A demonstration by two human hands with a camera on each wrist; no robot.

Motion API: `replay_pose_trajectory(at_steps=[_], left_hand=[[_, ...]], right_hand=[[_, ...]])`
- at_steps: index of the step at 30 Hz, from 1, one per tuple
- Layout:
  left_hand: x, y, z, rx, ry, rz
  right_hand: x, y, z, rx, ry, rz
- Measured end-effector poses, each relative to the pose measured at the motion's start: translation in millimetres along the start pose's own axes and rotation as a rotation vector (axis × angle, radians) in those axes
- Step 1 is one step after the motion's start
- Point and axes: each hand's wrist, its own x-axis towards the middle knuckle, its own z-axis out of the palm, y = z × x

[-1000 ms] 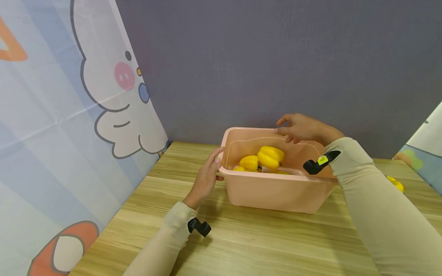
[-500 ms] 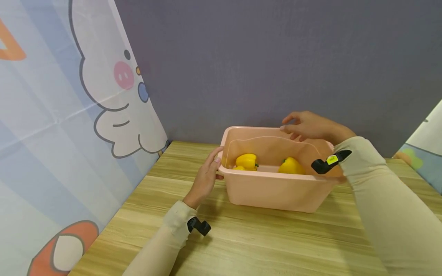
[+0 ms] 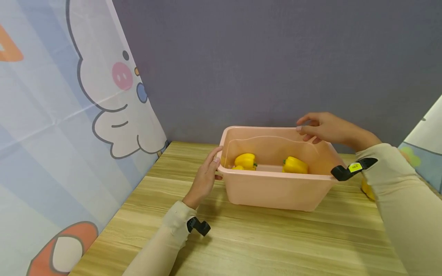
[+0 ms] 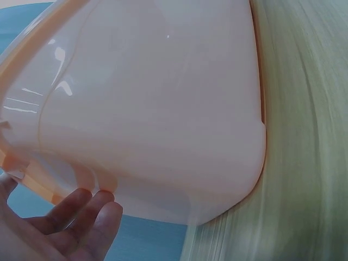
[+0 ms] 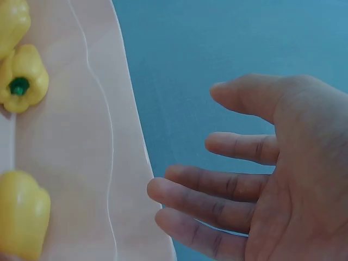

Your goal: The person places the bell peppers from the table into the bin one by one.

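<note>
A pink plastic tub stands on the table with yellow bell peppers inside. A cluster of peppers sits at its left end, and another bell pepper lies towards the right. My left hand holds the tub's left rim near the front corner; in the left wrist view its fingertips meet the outer wall below the rim. Over the back right rim, my right hand hovers with loosely bent, spread fingers and holds nothing. In the right wrist view its fingers overlap the tub's edge.
More yellow pepper shows on the table right of the tub, partly hidden behind my right sleeve. A grey wall rises close behind the tub. A cartoon-printed cloth hangs along the left side of the wooden table.
The right hand has moved right along the back rim. A bell pepper has gone from mid-tub to the right end and turned over. The left hand has stayed put.
</note>
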Motion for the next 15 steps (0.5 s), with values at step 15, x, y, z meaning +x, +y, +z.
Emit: replay_pose_trajectory(at_steps=[15], left_hand=[[0.3, -3.2, 0.2, 0.000, 0.000, 0.013]], right_hand=[[-30, 22, -14, -0.127, 0.076, 0.000]])
